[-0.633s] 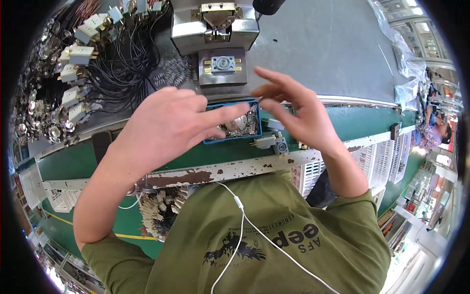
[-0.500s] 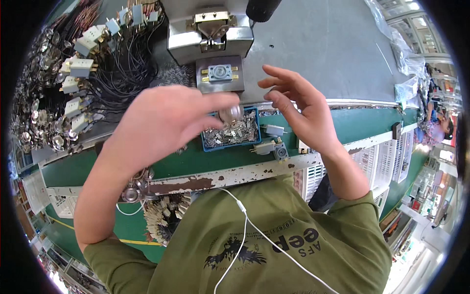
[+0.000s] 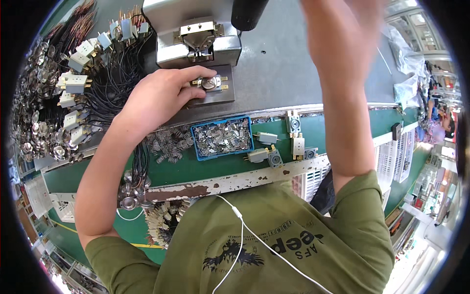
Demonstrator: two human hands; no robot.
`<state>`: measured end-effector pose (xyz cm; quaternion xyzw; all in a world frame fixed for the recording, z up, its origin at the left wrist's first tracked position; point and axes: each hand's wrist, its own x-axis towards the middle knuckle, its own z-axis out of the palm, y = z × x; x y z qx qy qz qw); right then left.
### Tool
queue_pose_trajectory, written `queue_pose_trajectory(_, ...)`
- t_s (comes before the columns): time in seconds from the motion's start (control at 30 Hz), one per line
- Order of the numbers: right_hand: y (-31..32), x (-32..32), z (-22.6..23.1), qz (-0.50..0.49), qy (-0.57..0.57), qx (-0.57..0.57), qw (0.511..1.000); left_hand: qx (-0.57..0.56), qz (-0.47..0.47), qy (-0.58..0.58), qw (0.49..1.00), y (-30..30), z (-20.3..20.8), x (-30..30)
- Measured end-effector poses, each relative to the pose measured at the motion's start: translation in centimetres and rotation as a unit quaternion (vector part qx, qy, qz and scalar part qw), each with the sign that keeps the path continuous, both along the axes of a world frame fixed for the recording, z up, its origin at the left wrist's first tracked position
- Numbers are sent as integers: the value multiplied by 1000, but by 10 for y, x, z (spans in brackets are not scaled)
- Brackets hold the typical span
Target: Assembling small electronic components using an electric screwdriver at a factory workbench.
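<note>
My left hand [image 3: 159, 95] reaches over a flat steel block [image 3: 225, 93], thumb and forefinger closed round a shiny round metal cap [image 3: 208, 84]. The cap sits on a small grey housing [image 3: 218, 79] whose brass pins stick out at the sides. Just behind the block stands a metal press fixture [image 3: 198, 41] with a clamp-like head. My right hand [image 3: 345, 34] is raised at the top right, smeared by motion and cut by the picture's edge, so its fingers cannot be made out. A black cylindrical handle [image 3: 248, 13] is to its left.
A blue tray [image 3: 197, 154] of small metal clips sits in front of the block, beside loose springs [image 3: 169, 144]. Several grey plug housings [image 3: 267, 137] lie to its right. Wired plugs and round caps [image 3: 73, 83] are heaped at left. Clear plastic [image 3: 404, 54] lies at far right.
My left hand has moved from above the tray to the block, bringing the metal cap onto the grey housing. My right hand has swung up and away to the far right.
</note>
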<state>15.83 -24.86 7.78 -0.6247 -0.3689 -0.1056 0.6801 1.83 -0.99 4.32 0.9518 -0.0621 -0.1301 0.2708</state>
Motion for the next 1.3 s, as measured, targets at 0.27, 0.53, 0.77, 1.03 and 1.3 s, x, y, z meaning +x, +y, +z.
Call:
queue_pose_trajectory(0.27, 4, 26, -1, -21, 24, 24, 999, -44, -9, -10, 999, 2, -5, 3)
queue_pose_trajectory(0.53, -1, -35, 28, -21, 30, 43, 998, 36, -47, -116, 991, 0, -12, -4)
queue_pose_trajectory(0.77, 60, -51, 46, -4, 16, 67, 998, 45, -45, -136, 989, -1, -18, -8)
queue_pose_trajectory(1.03, 109, -38, 52, 158, -88, 281, 942, 43, -42, -121, 991, -2, -17, -8)
queue_pose_trajectory(1.3, 108, -50, 47, 74, -28, 213, 974, 40, -40, -120, 991, -3, -16, -6)
